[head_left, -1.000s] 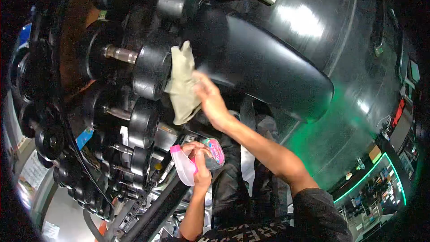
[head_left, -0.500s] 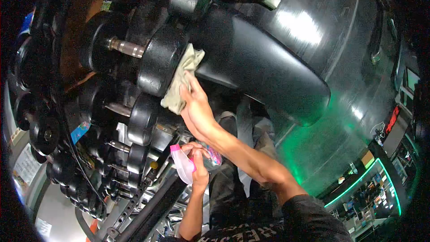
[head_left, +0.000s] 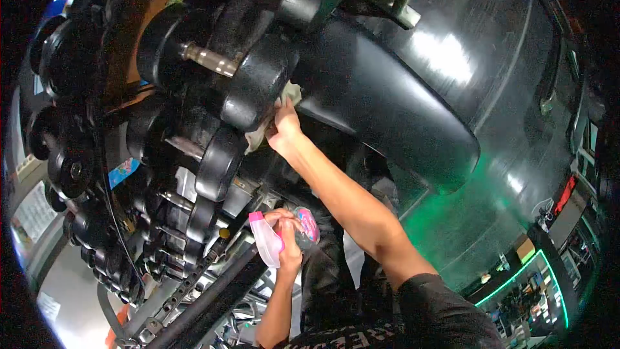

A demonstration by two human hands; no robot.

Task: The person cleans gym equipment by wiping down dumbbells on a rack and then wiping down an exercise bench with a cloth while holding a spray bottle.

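My right hand point(head_left: 285, 130) presses a pale cloth point(head_left: 258, 137) against the end face of a black dumbbell point(head_left: 259, 81). Much of the cloth is hidden behind the fingers and the dumbbell head. Lower down, my left hand point(head_left: 289, 245) is wrapped round the neck of a spray bottle point(head_left: 306, 225) with a pink and white spray head point(head_left: 266, 239). A colourful label shows on the bottle. Just right of the cloth lies the black padded bench point(head_left: 387, 100).
More black dumbbells point(head_left: 218, 163) line the rack on the left, with metal handles between their heads. A dark rail point(head_left: 213, 300) runs diagonally at lower left. Shiny dark floor point(head_left: 478, 116) extends to the right, where a green-lit frame point(head_left: 516, 278) stands.
My right hand has moved the cloth further in against the dumbbell's end, so less cloth shows. The left hand still holds the spray bottle. The view has shifted slightly.
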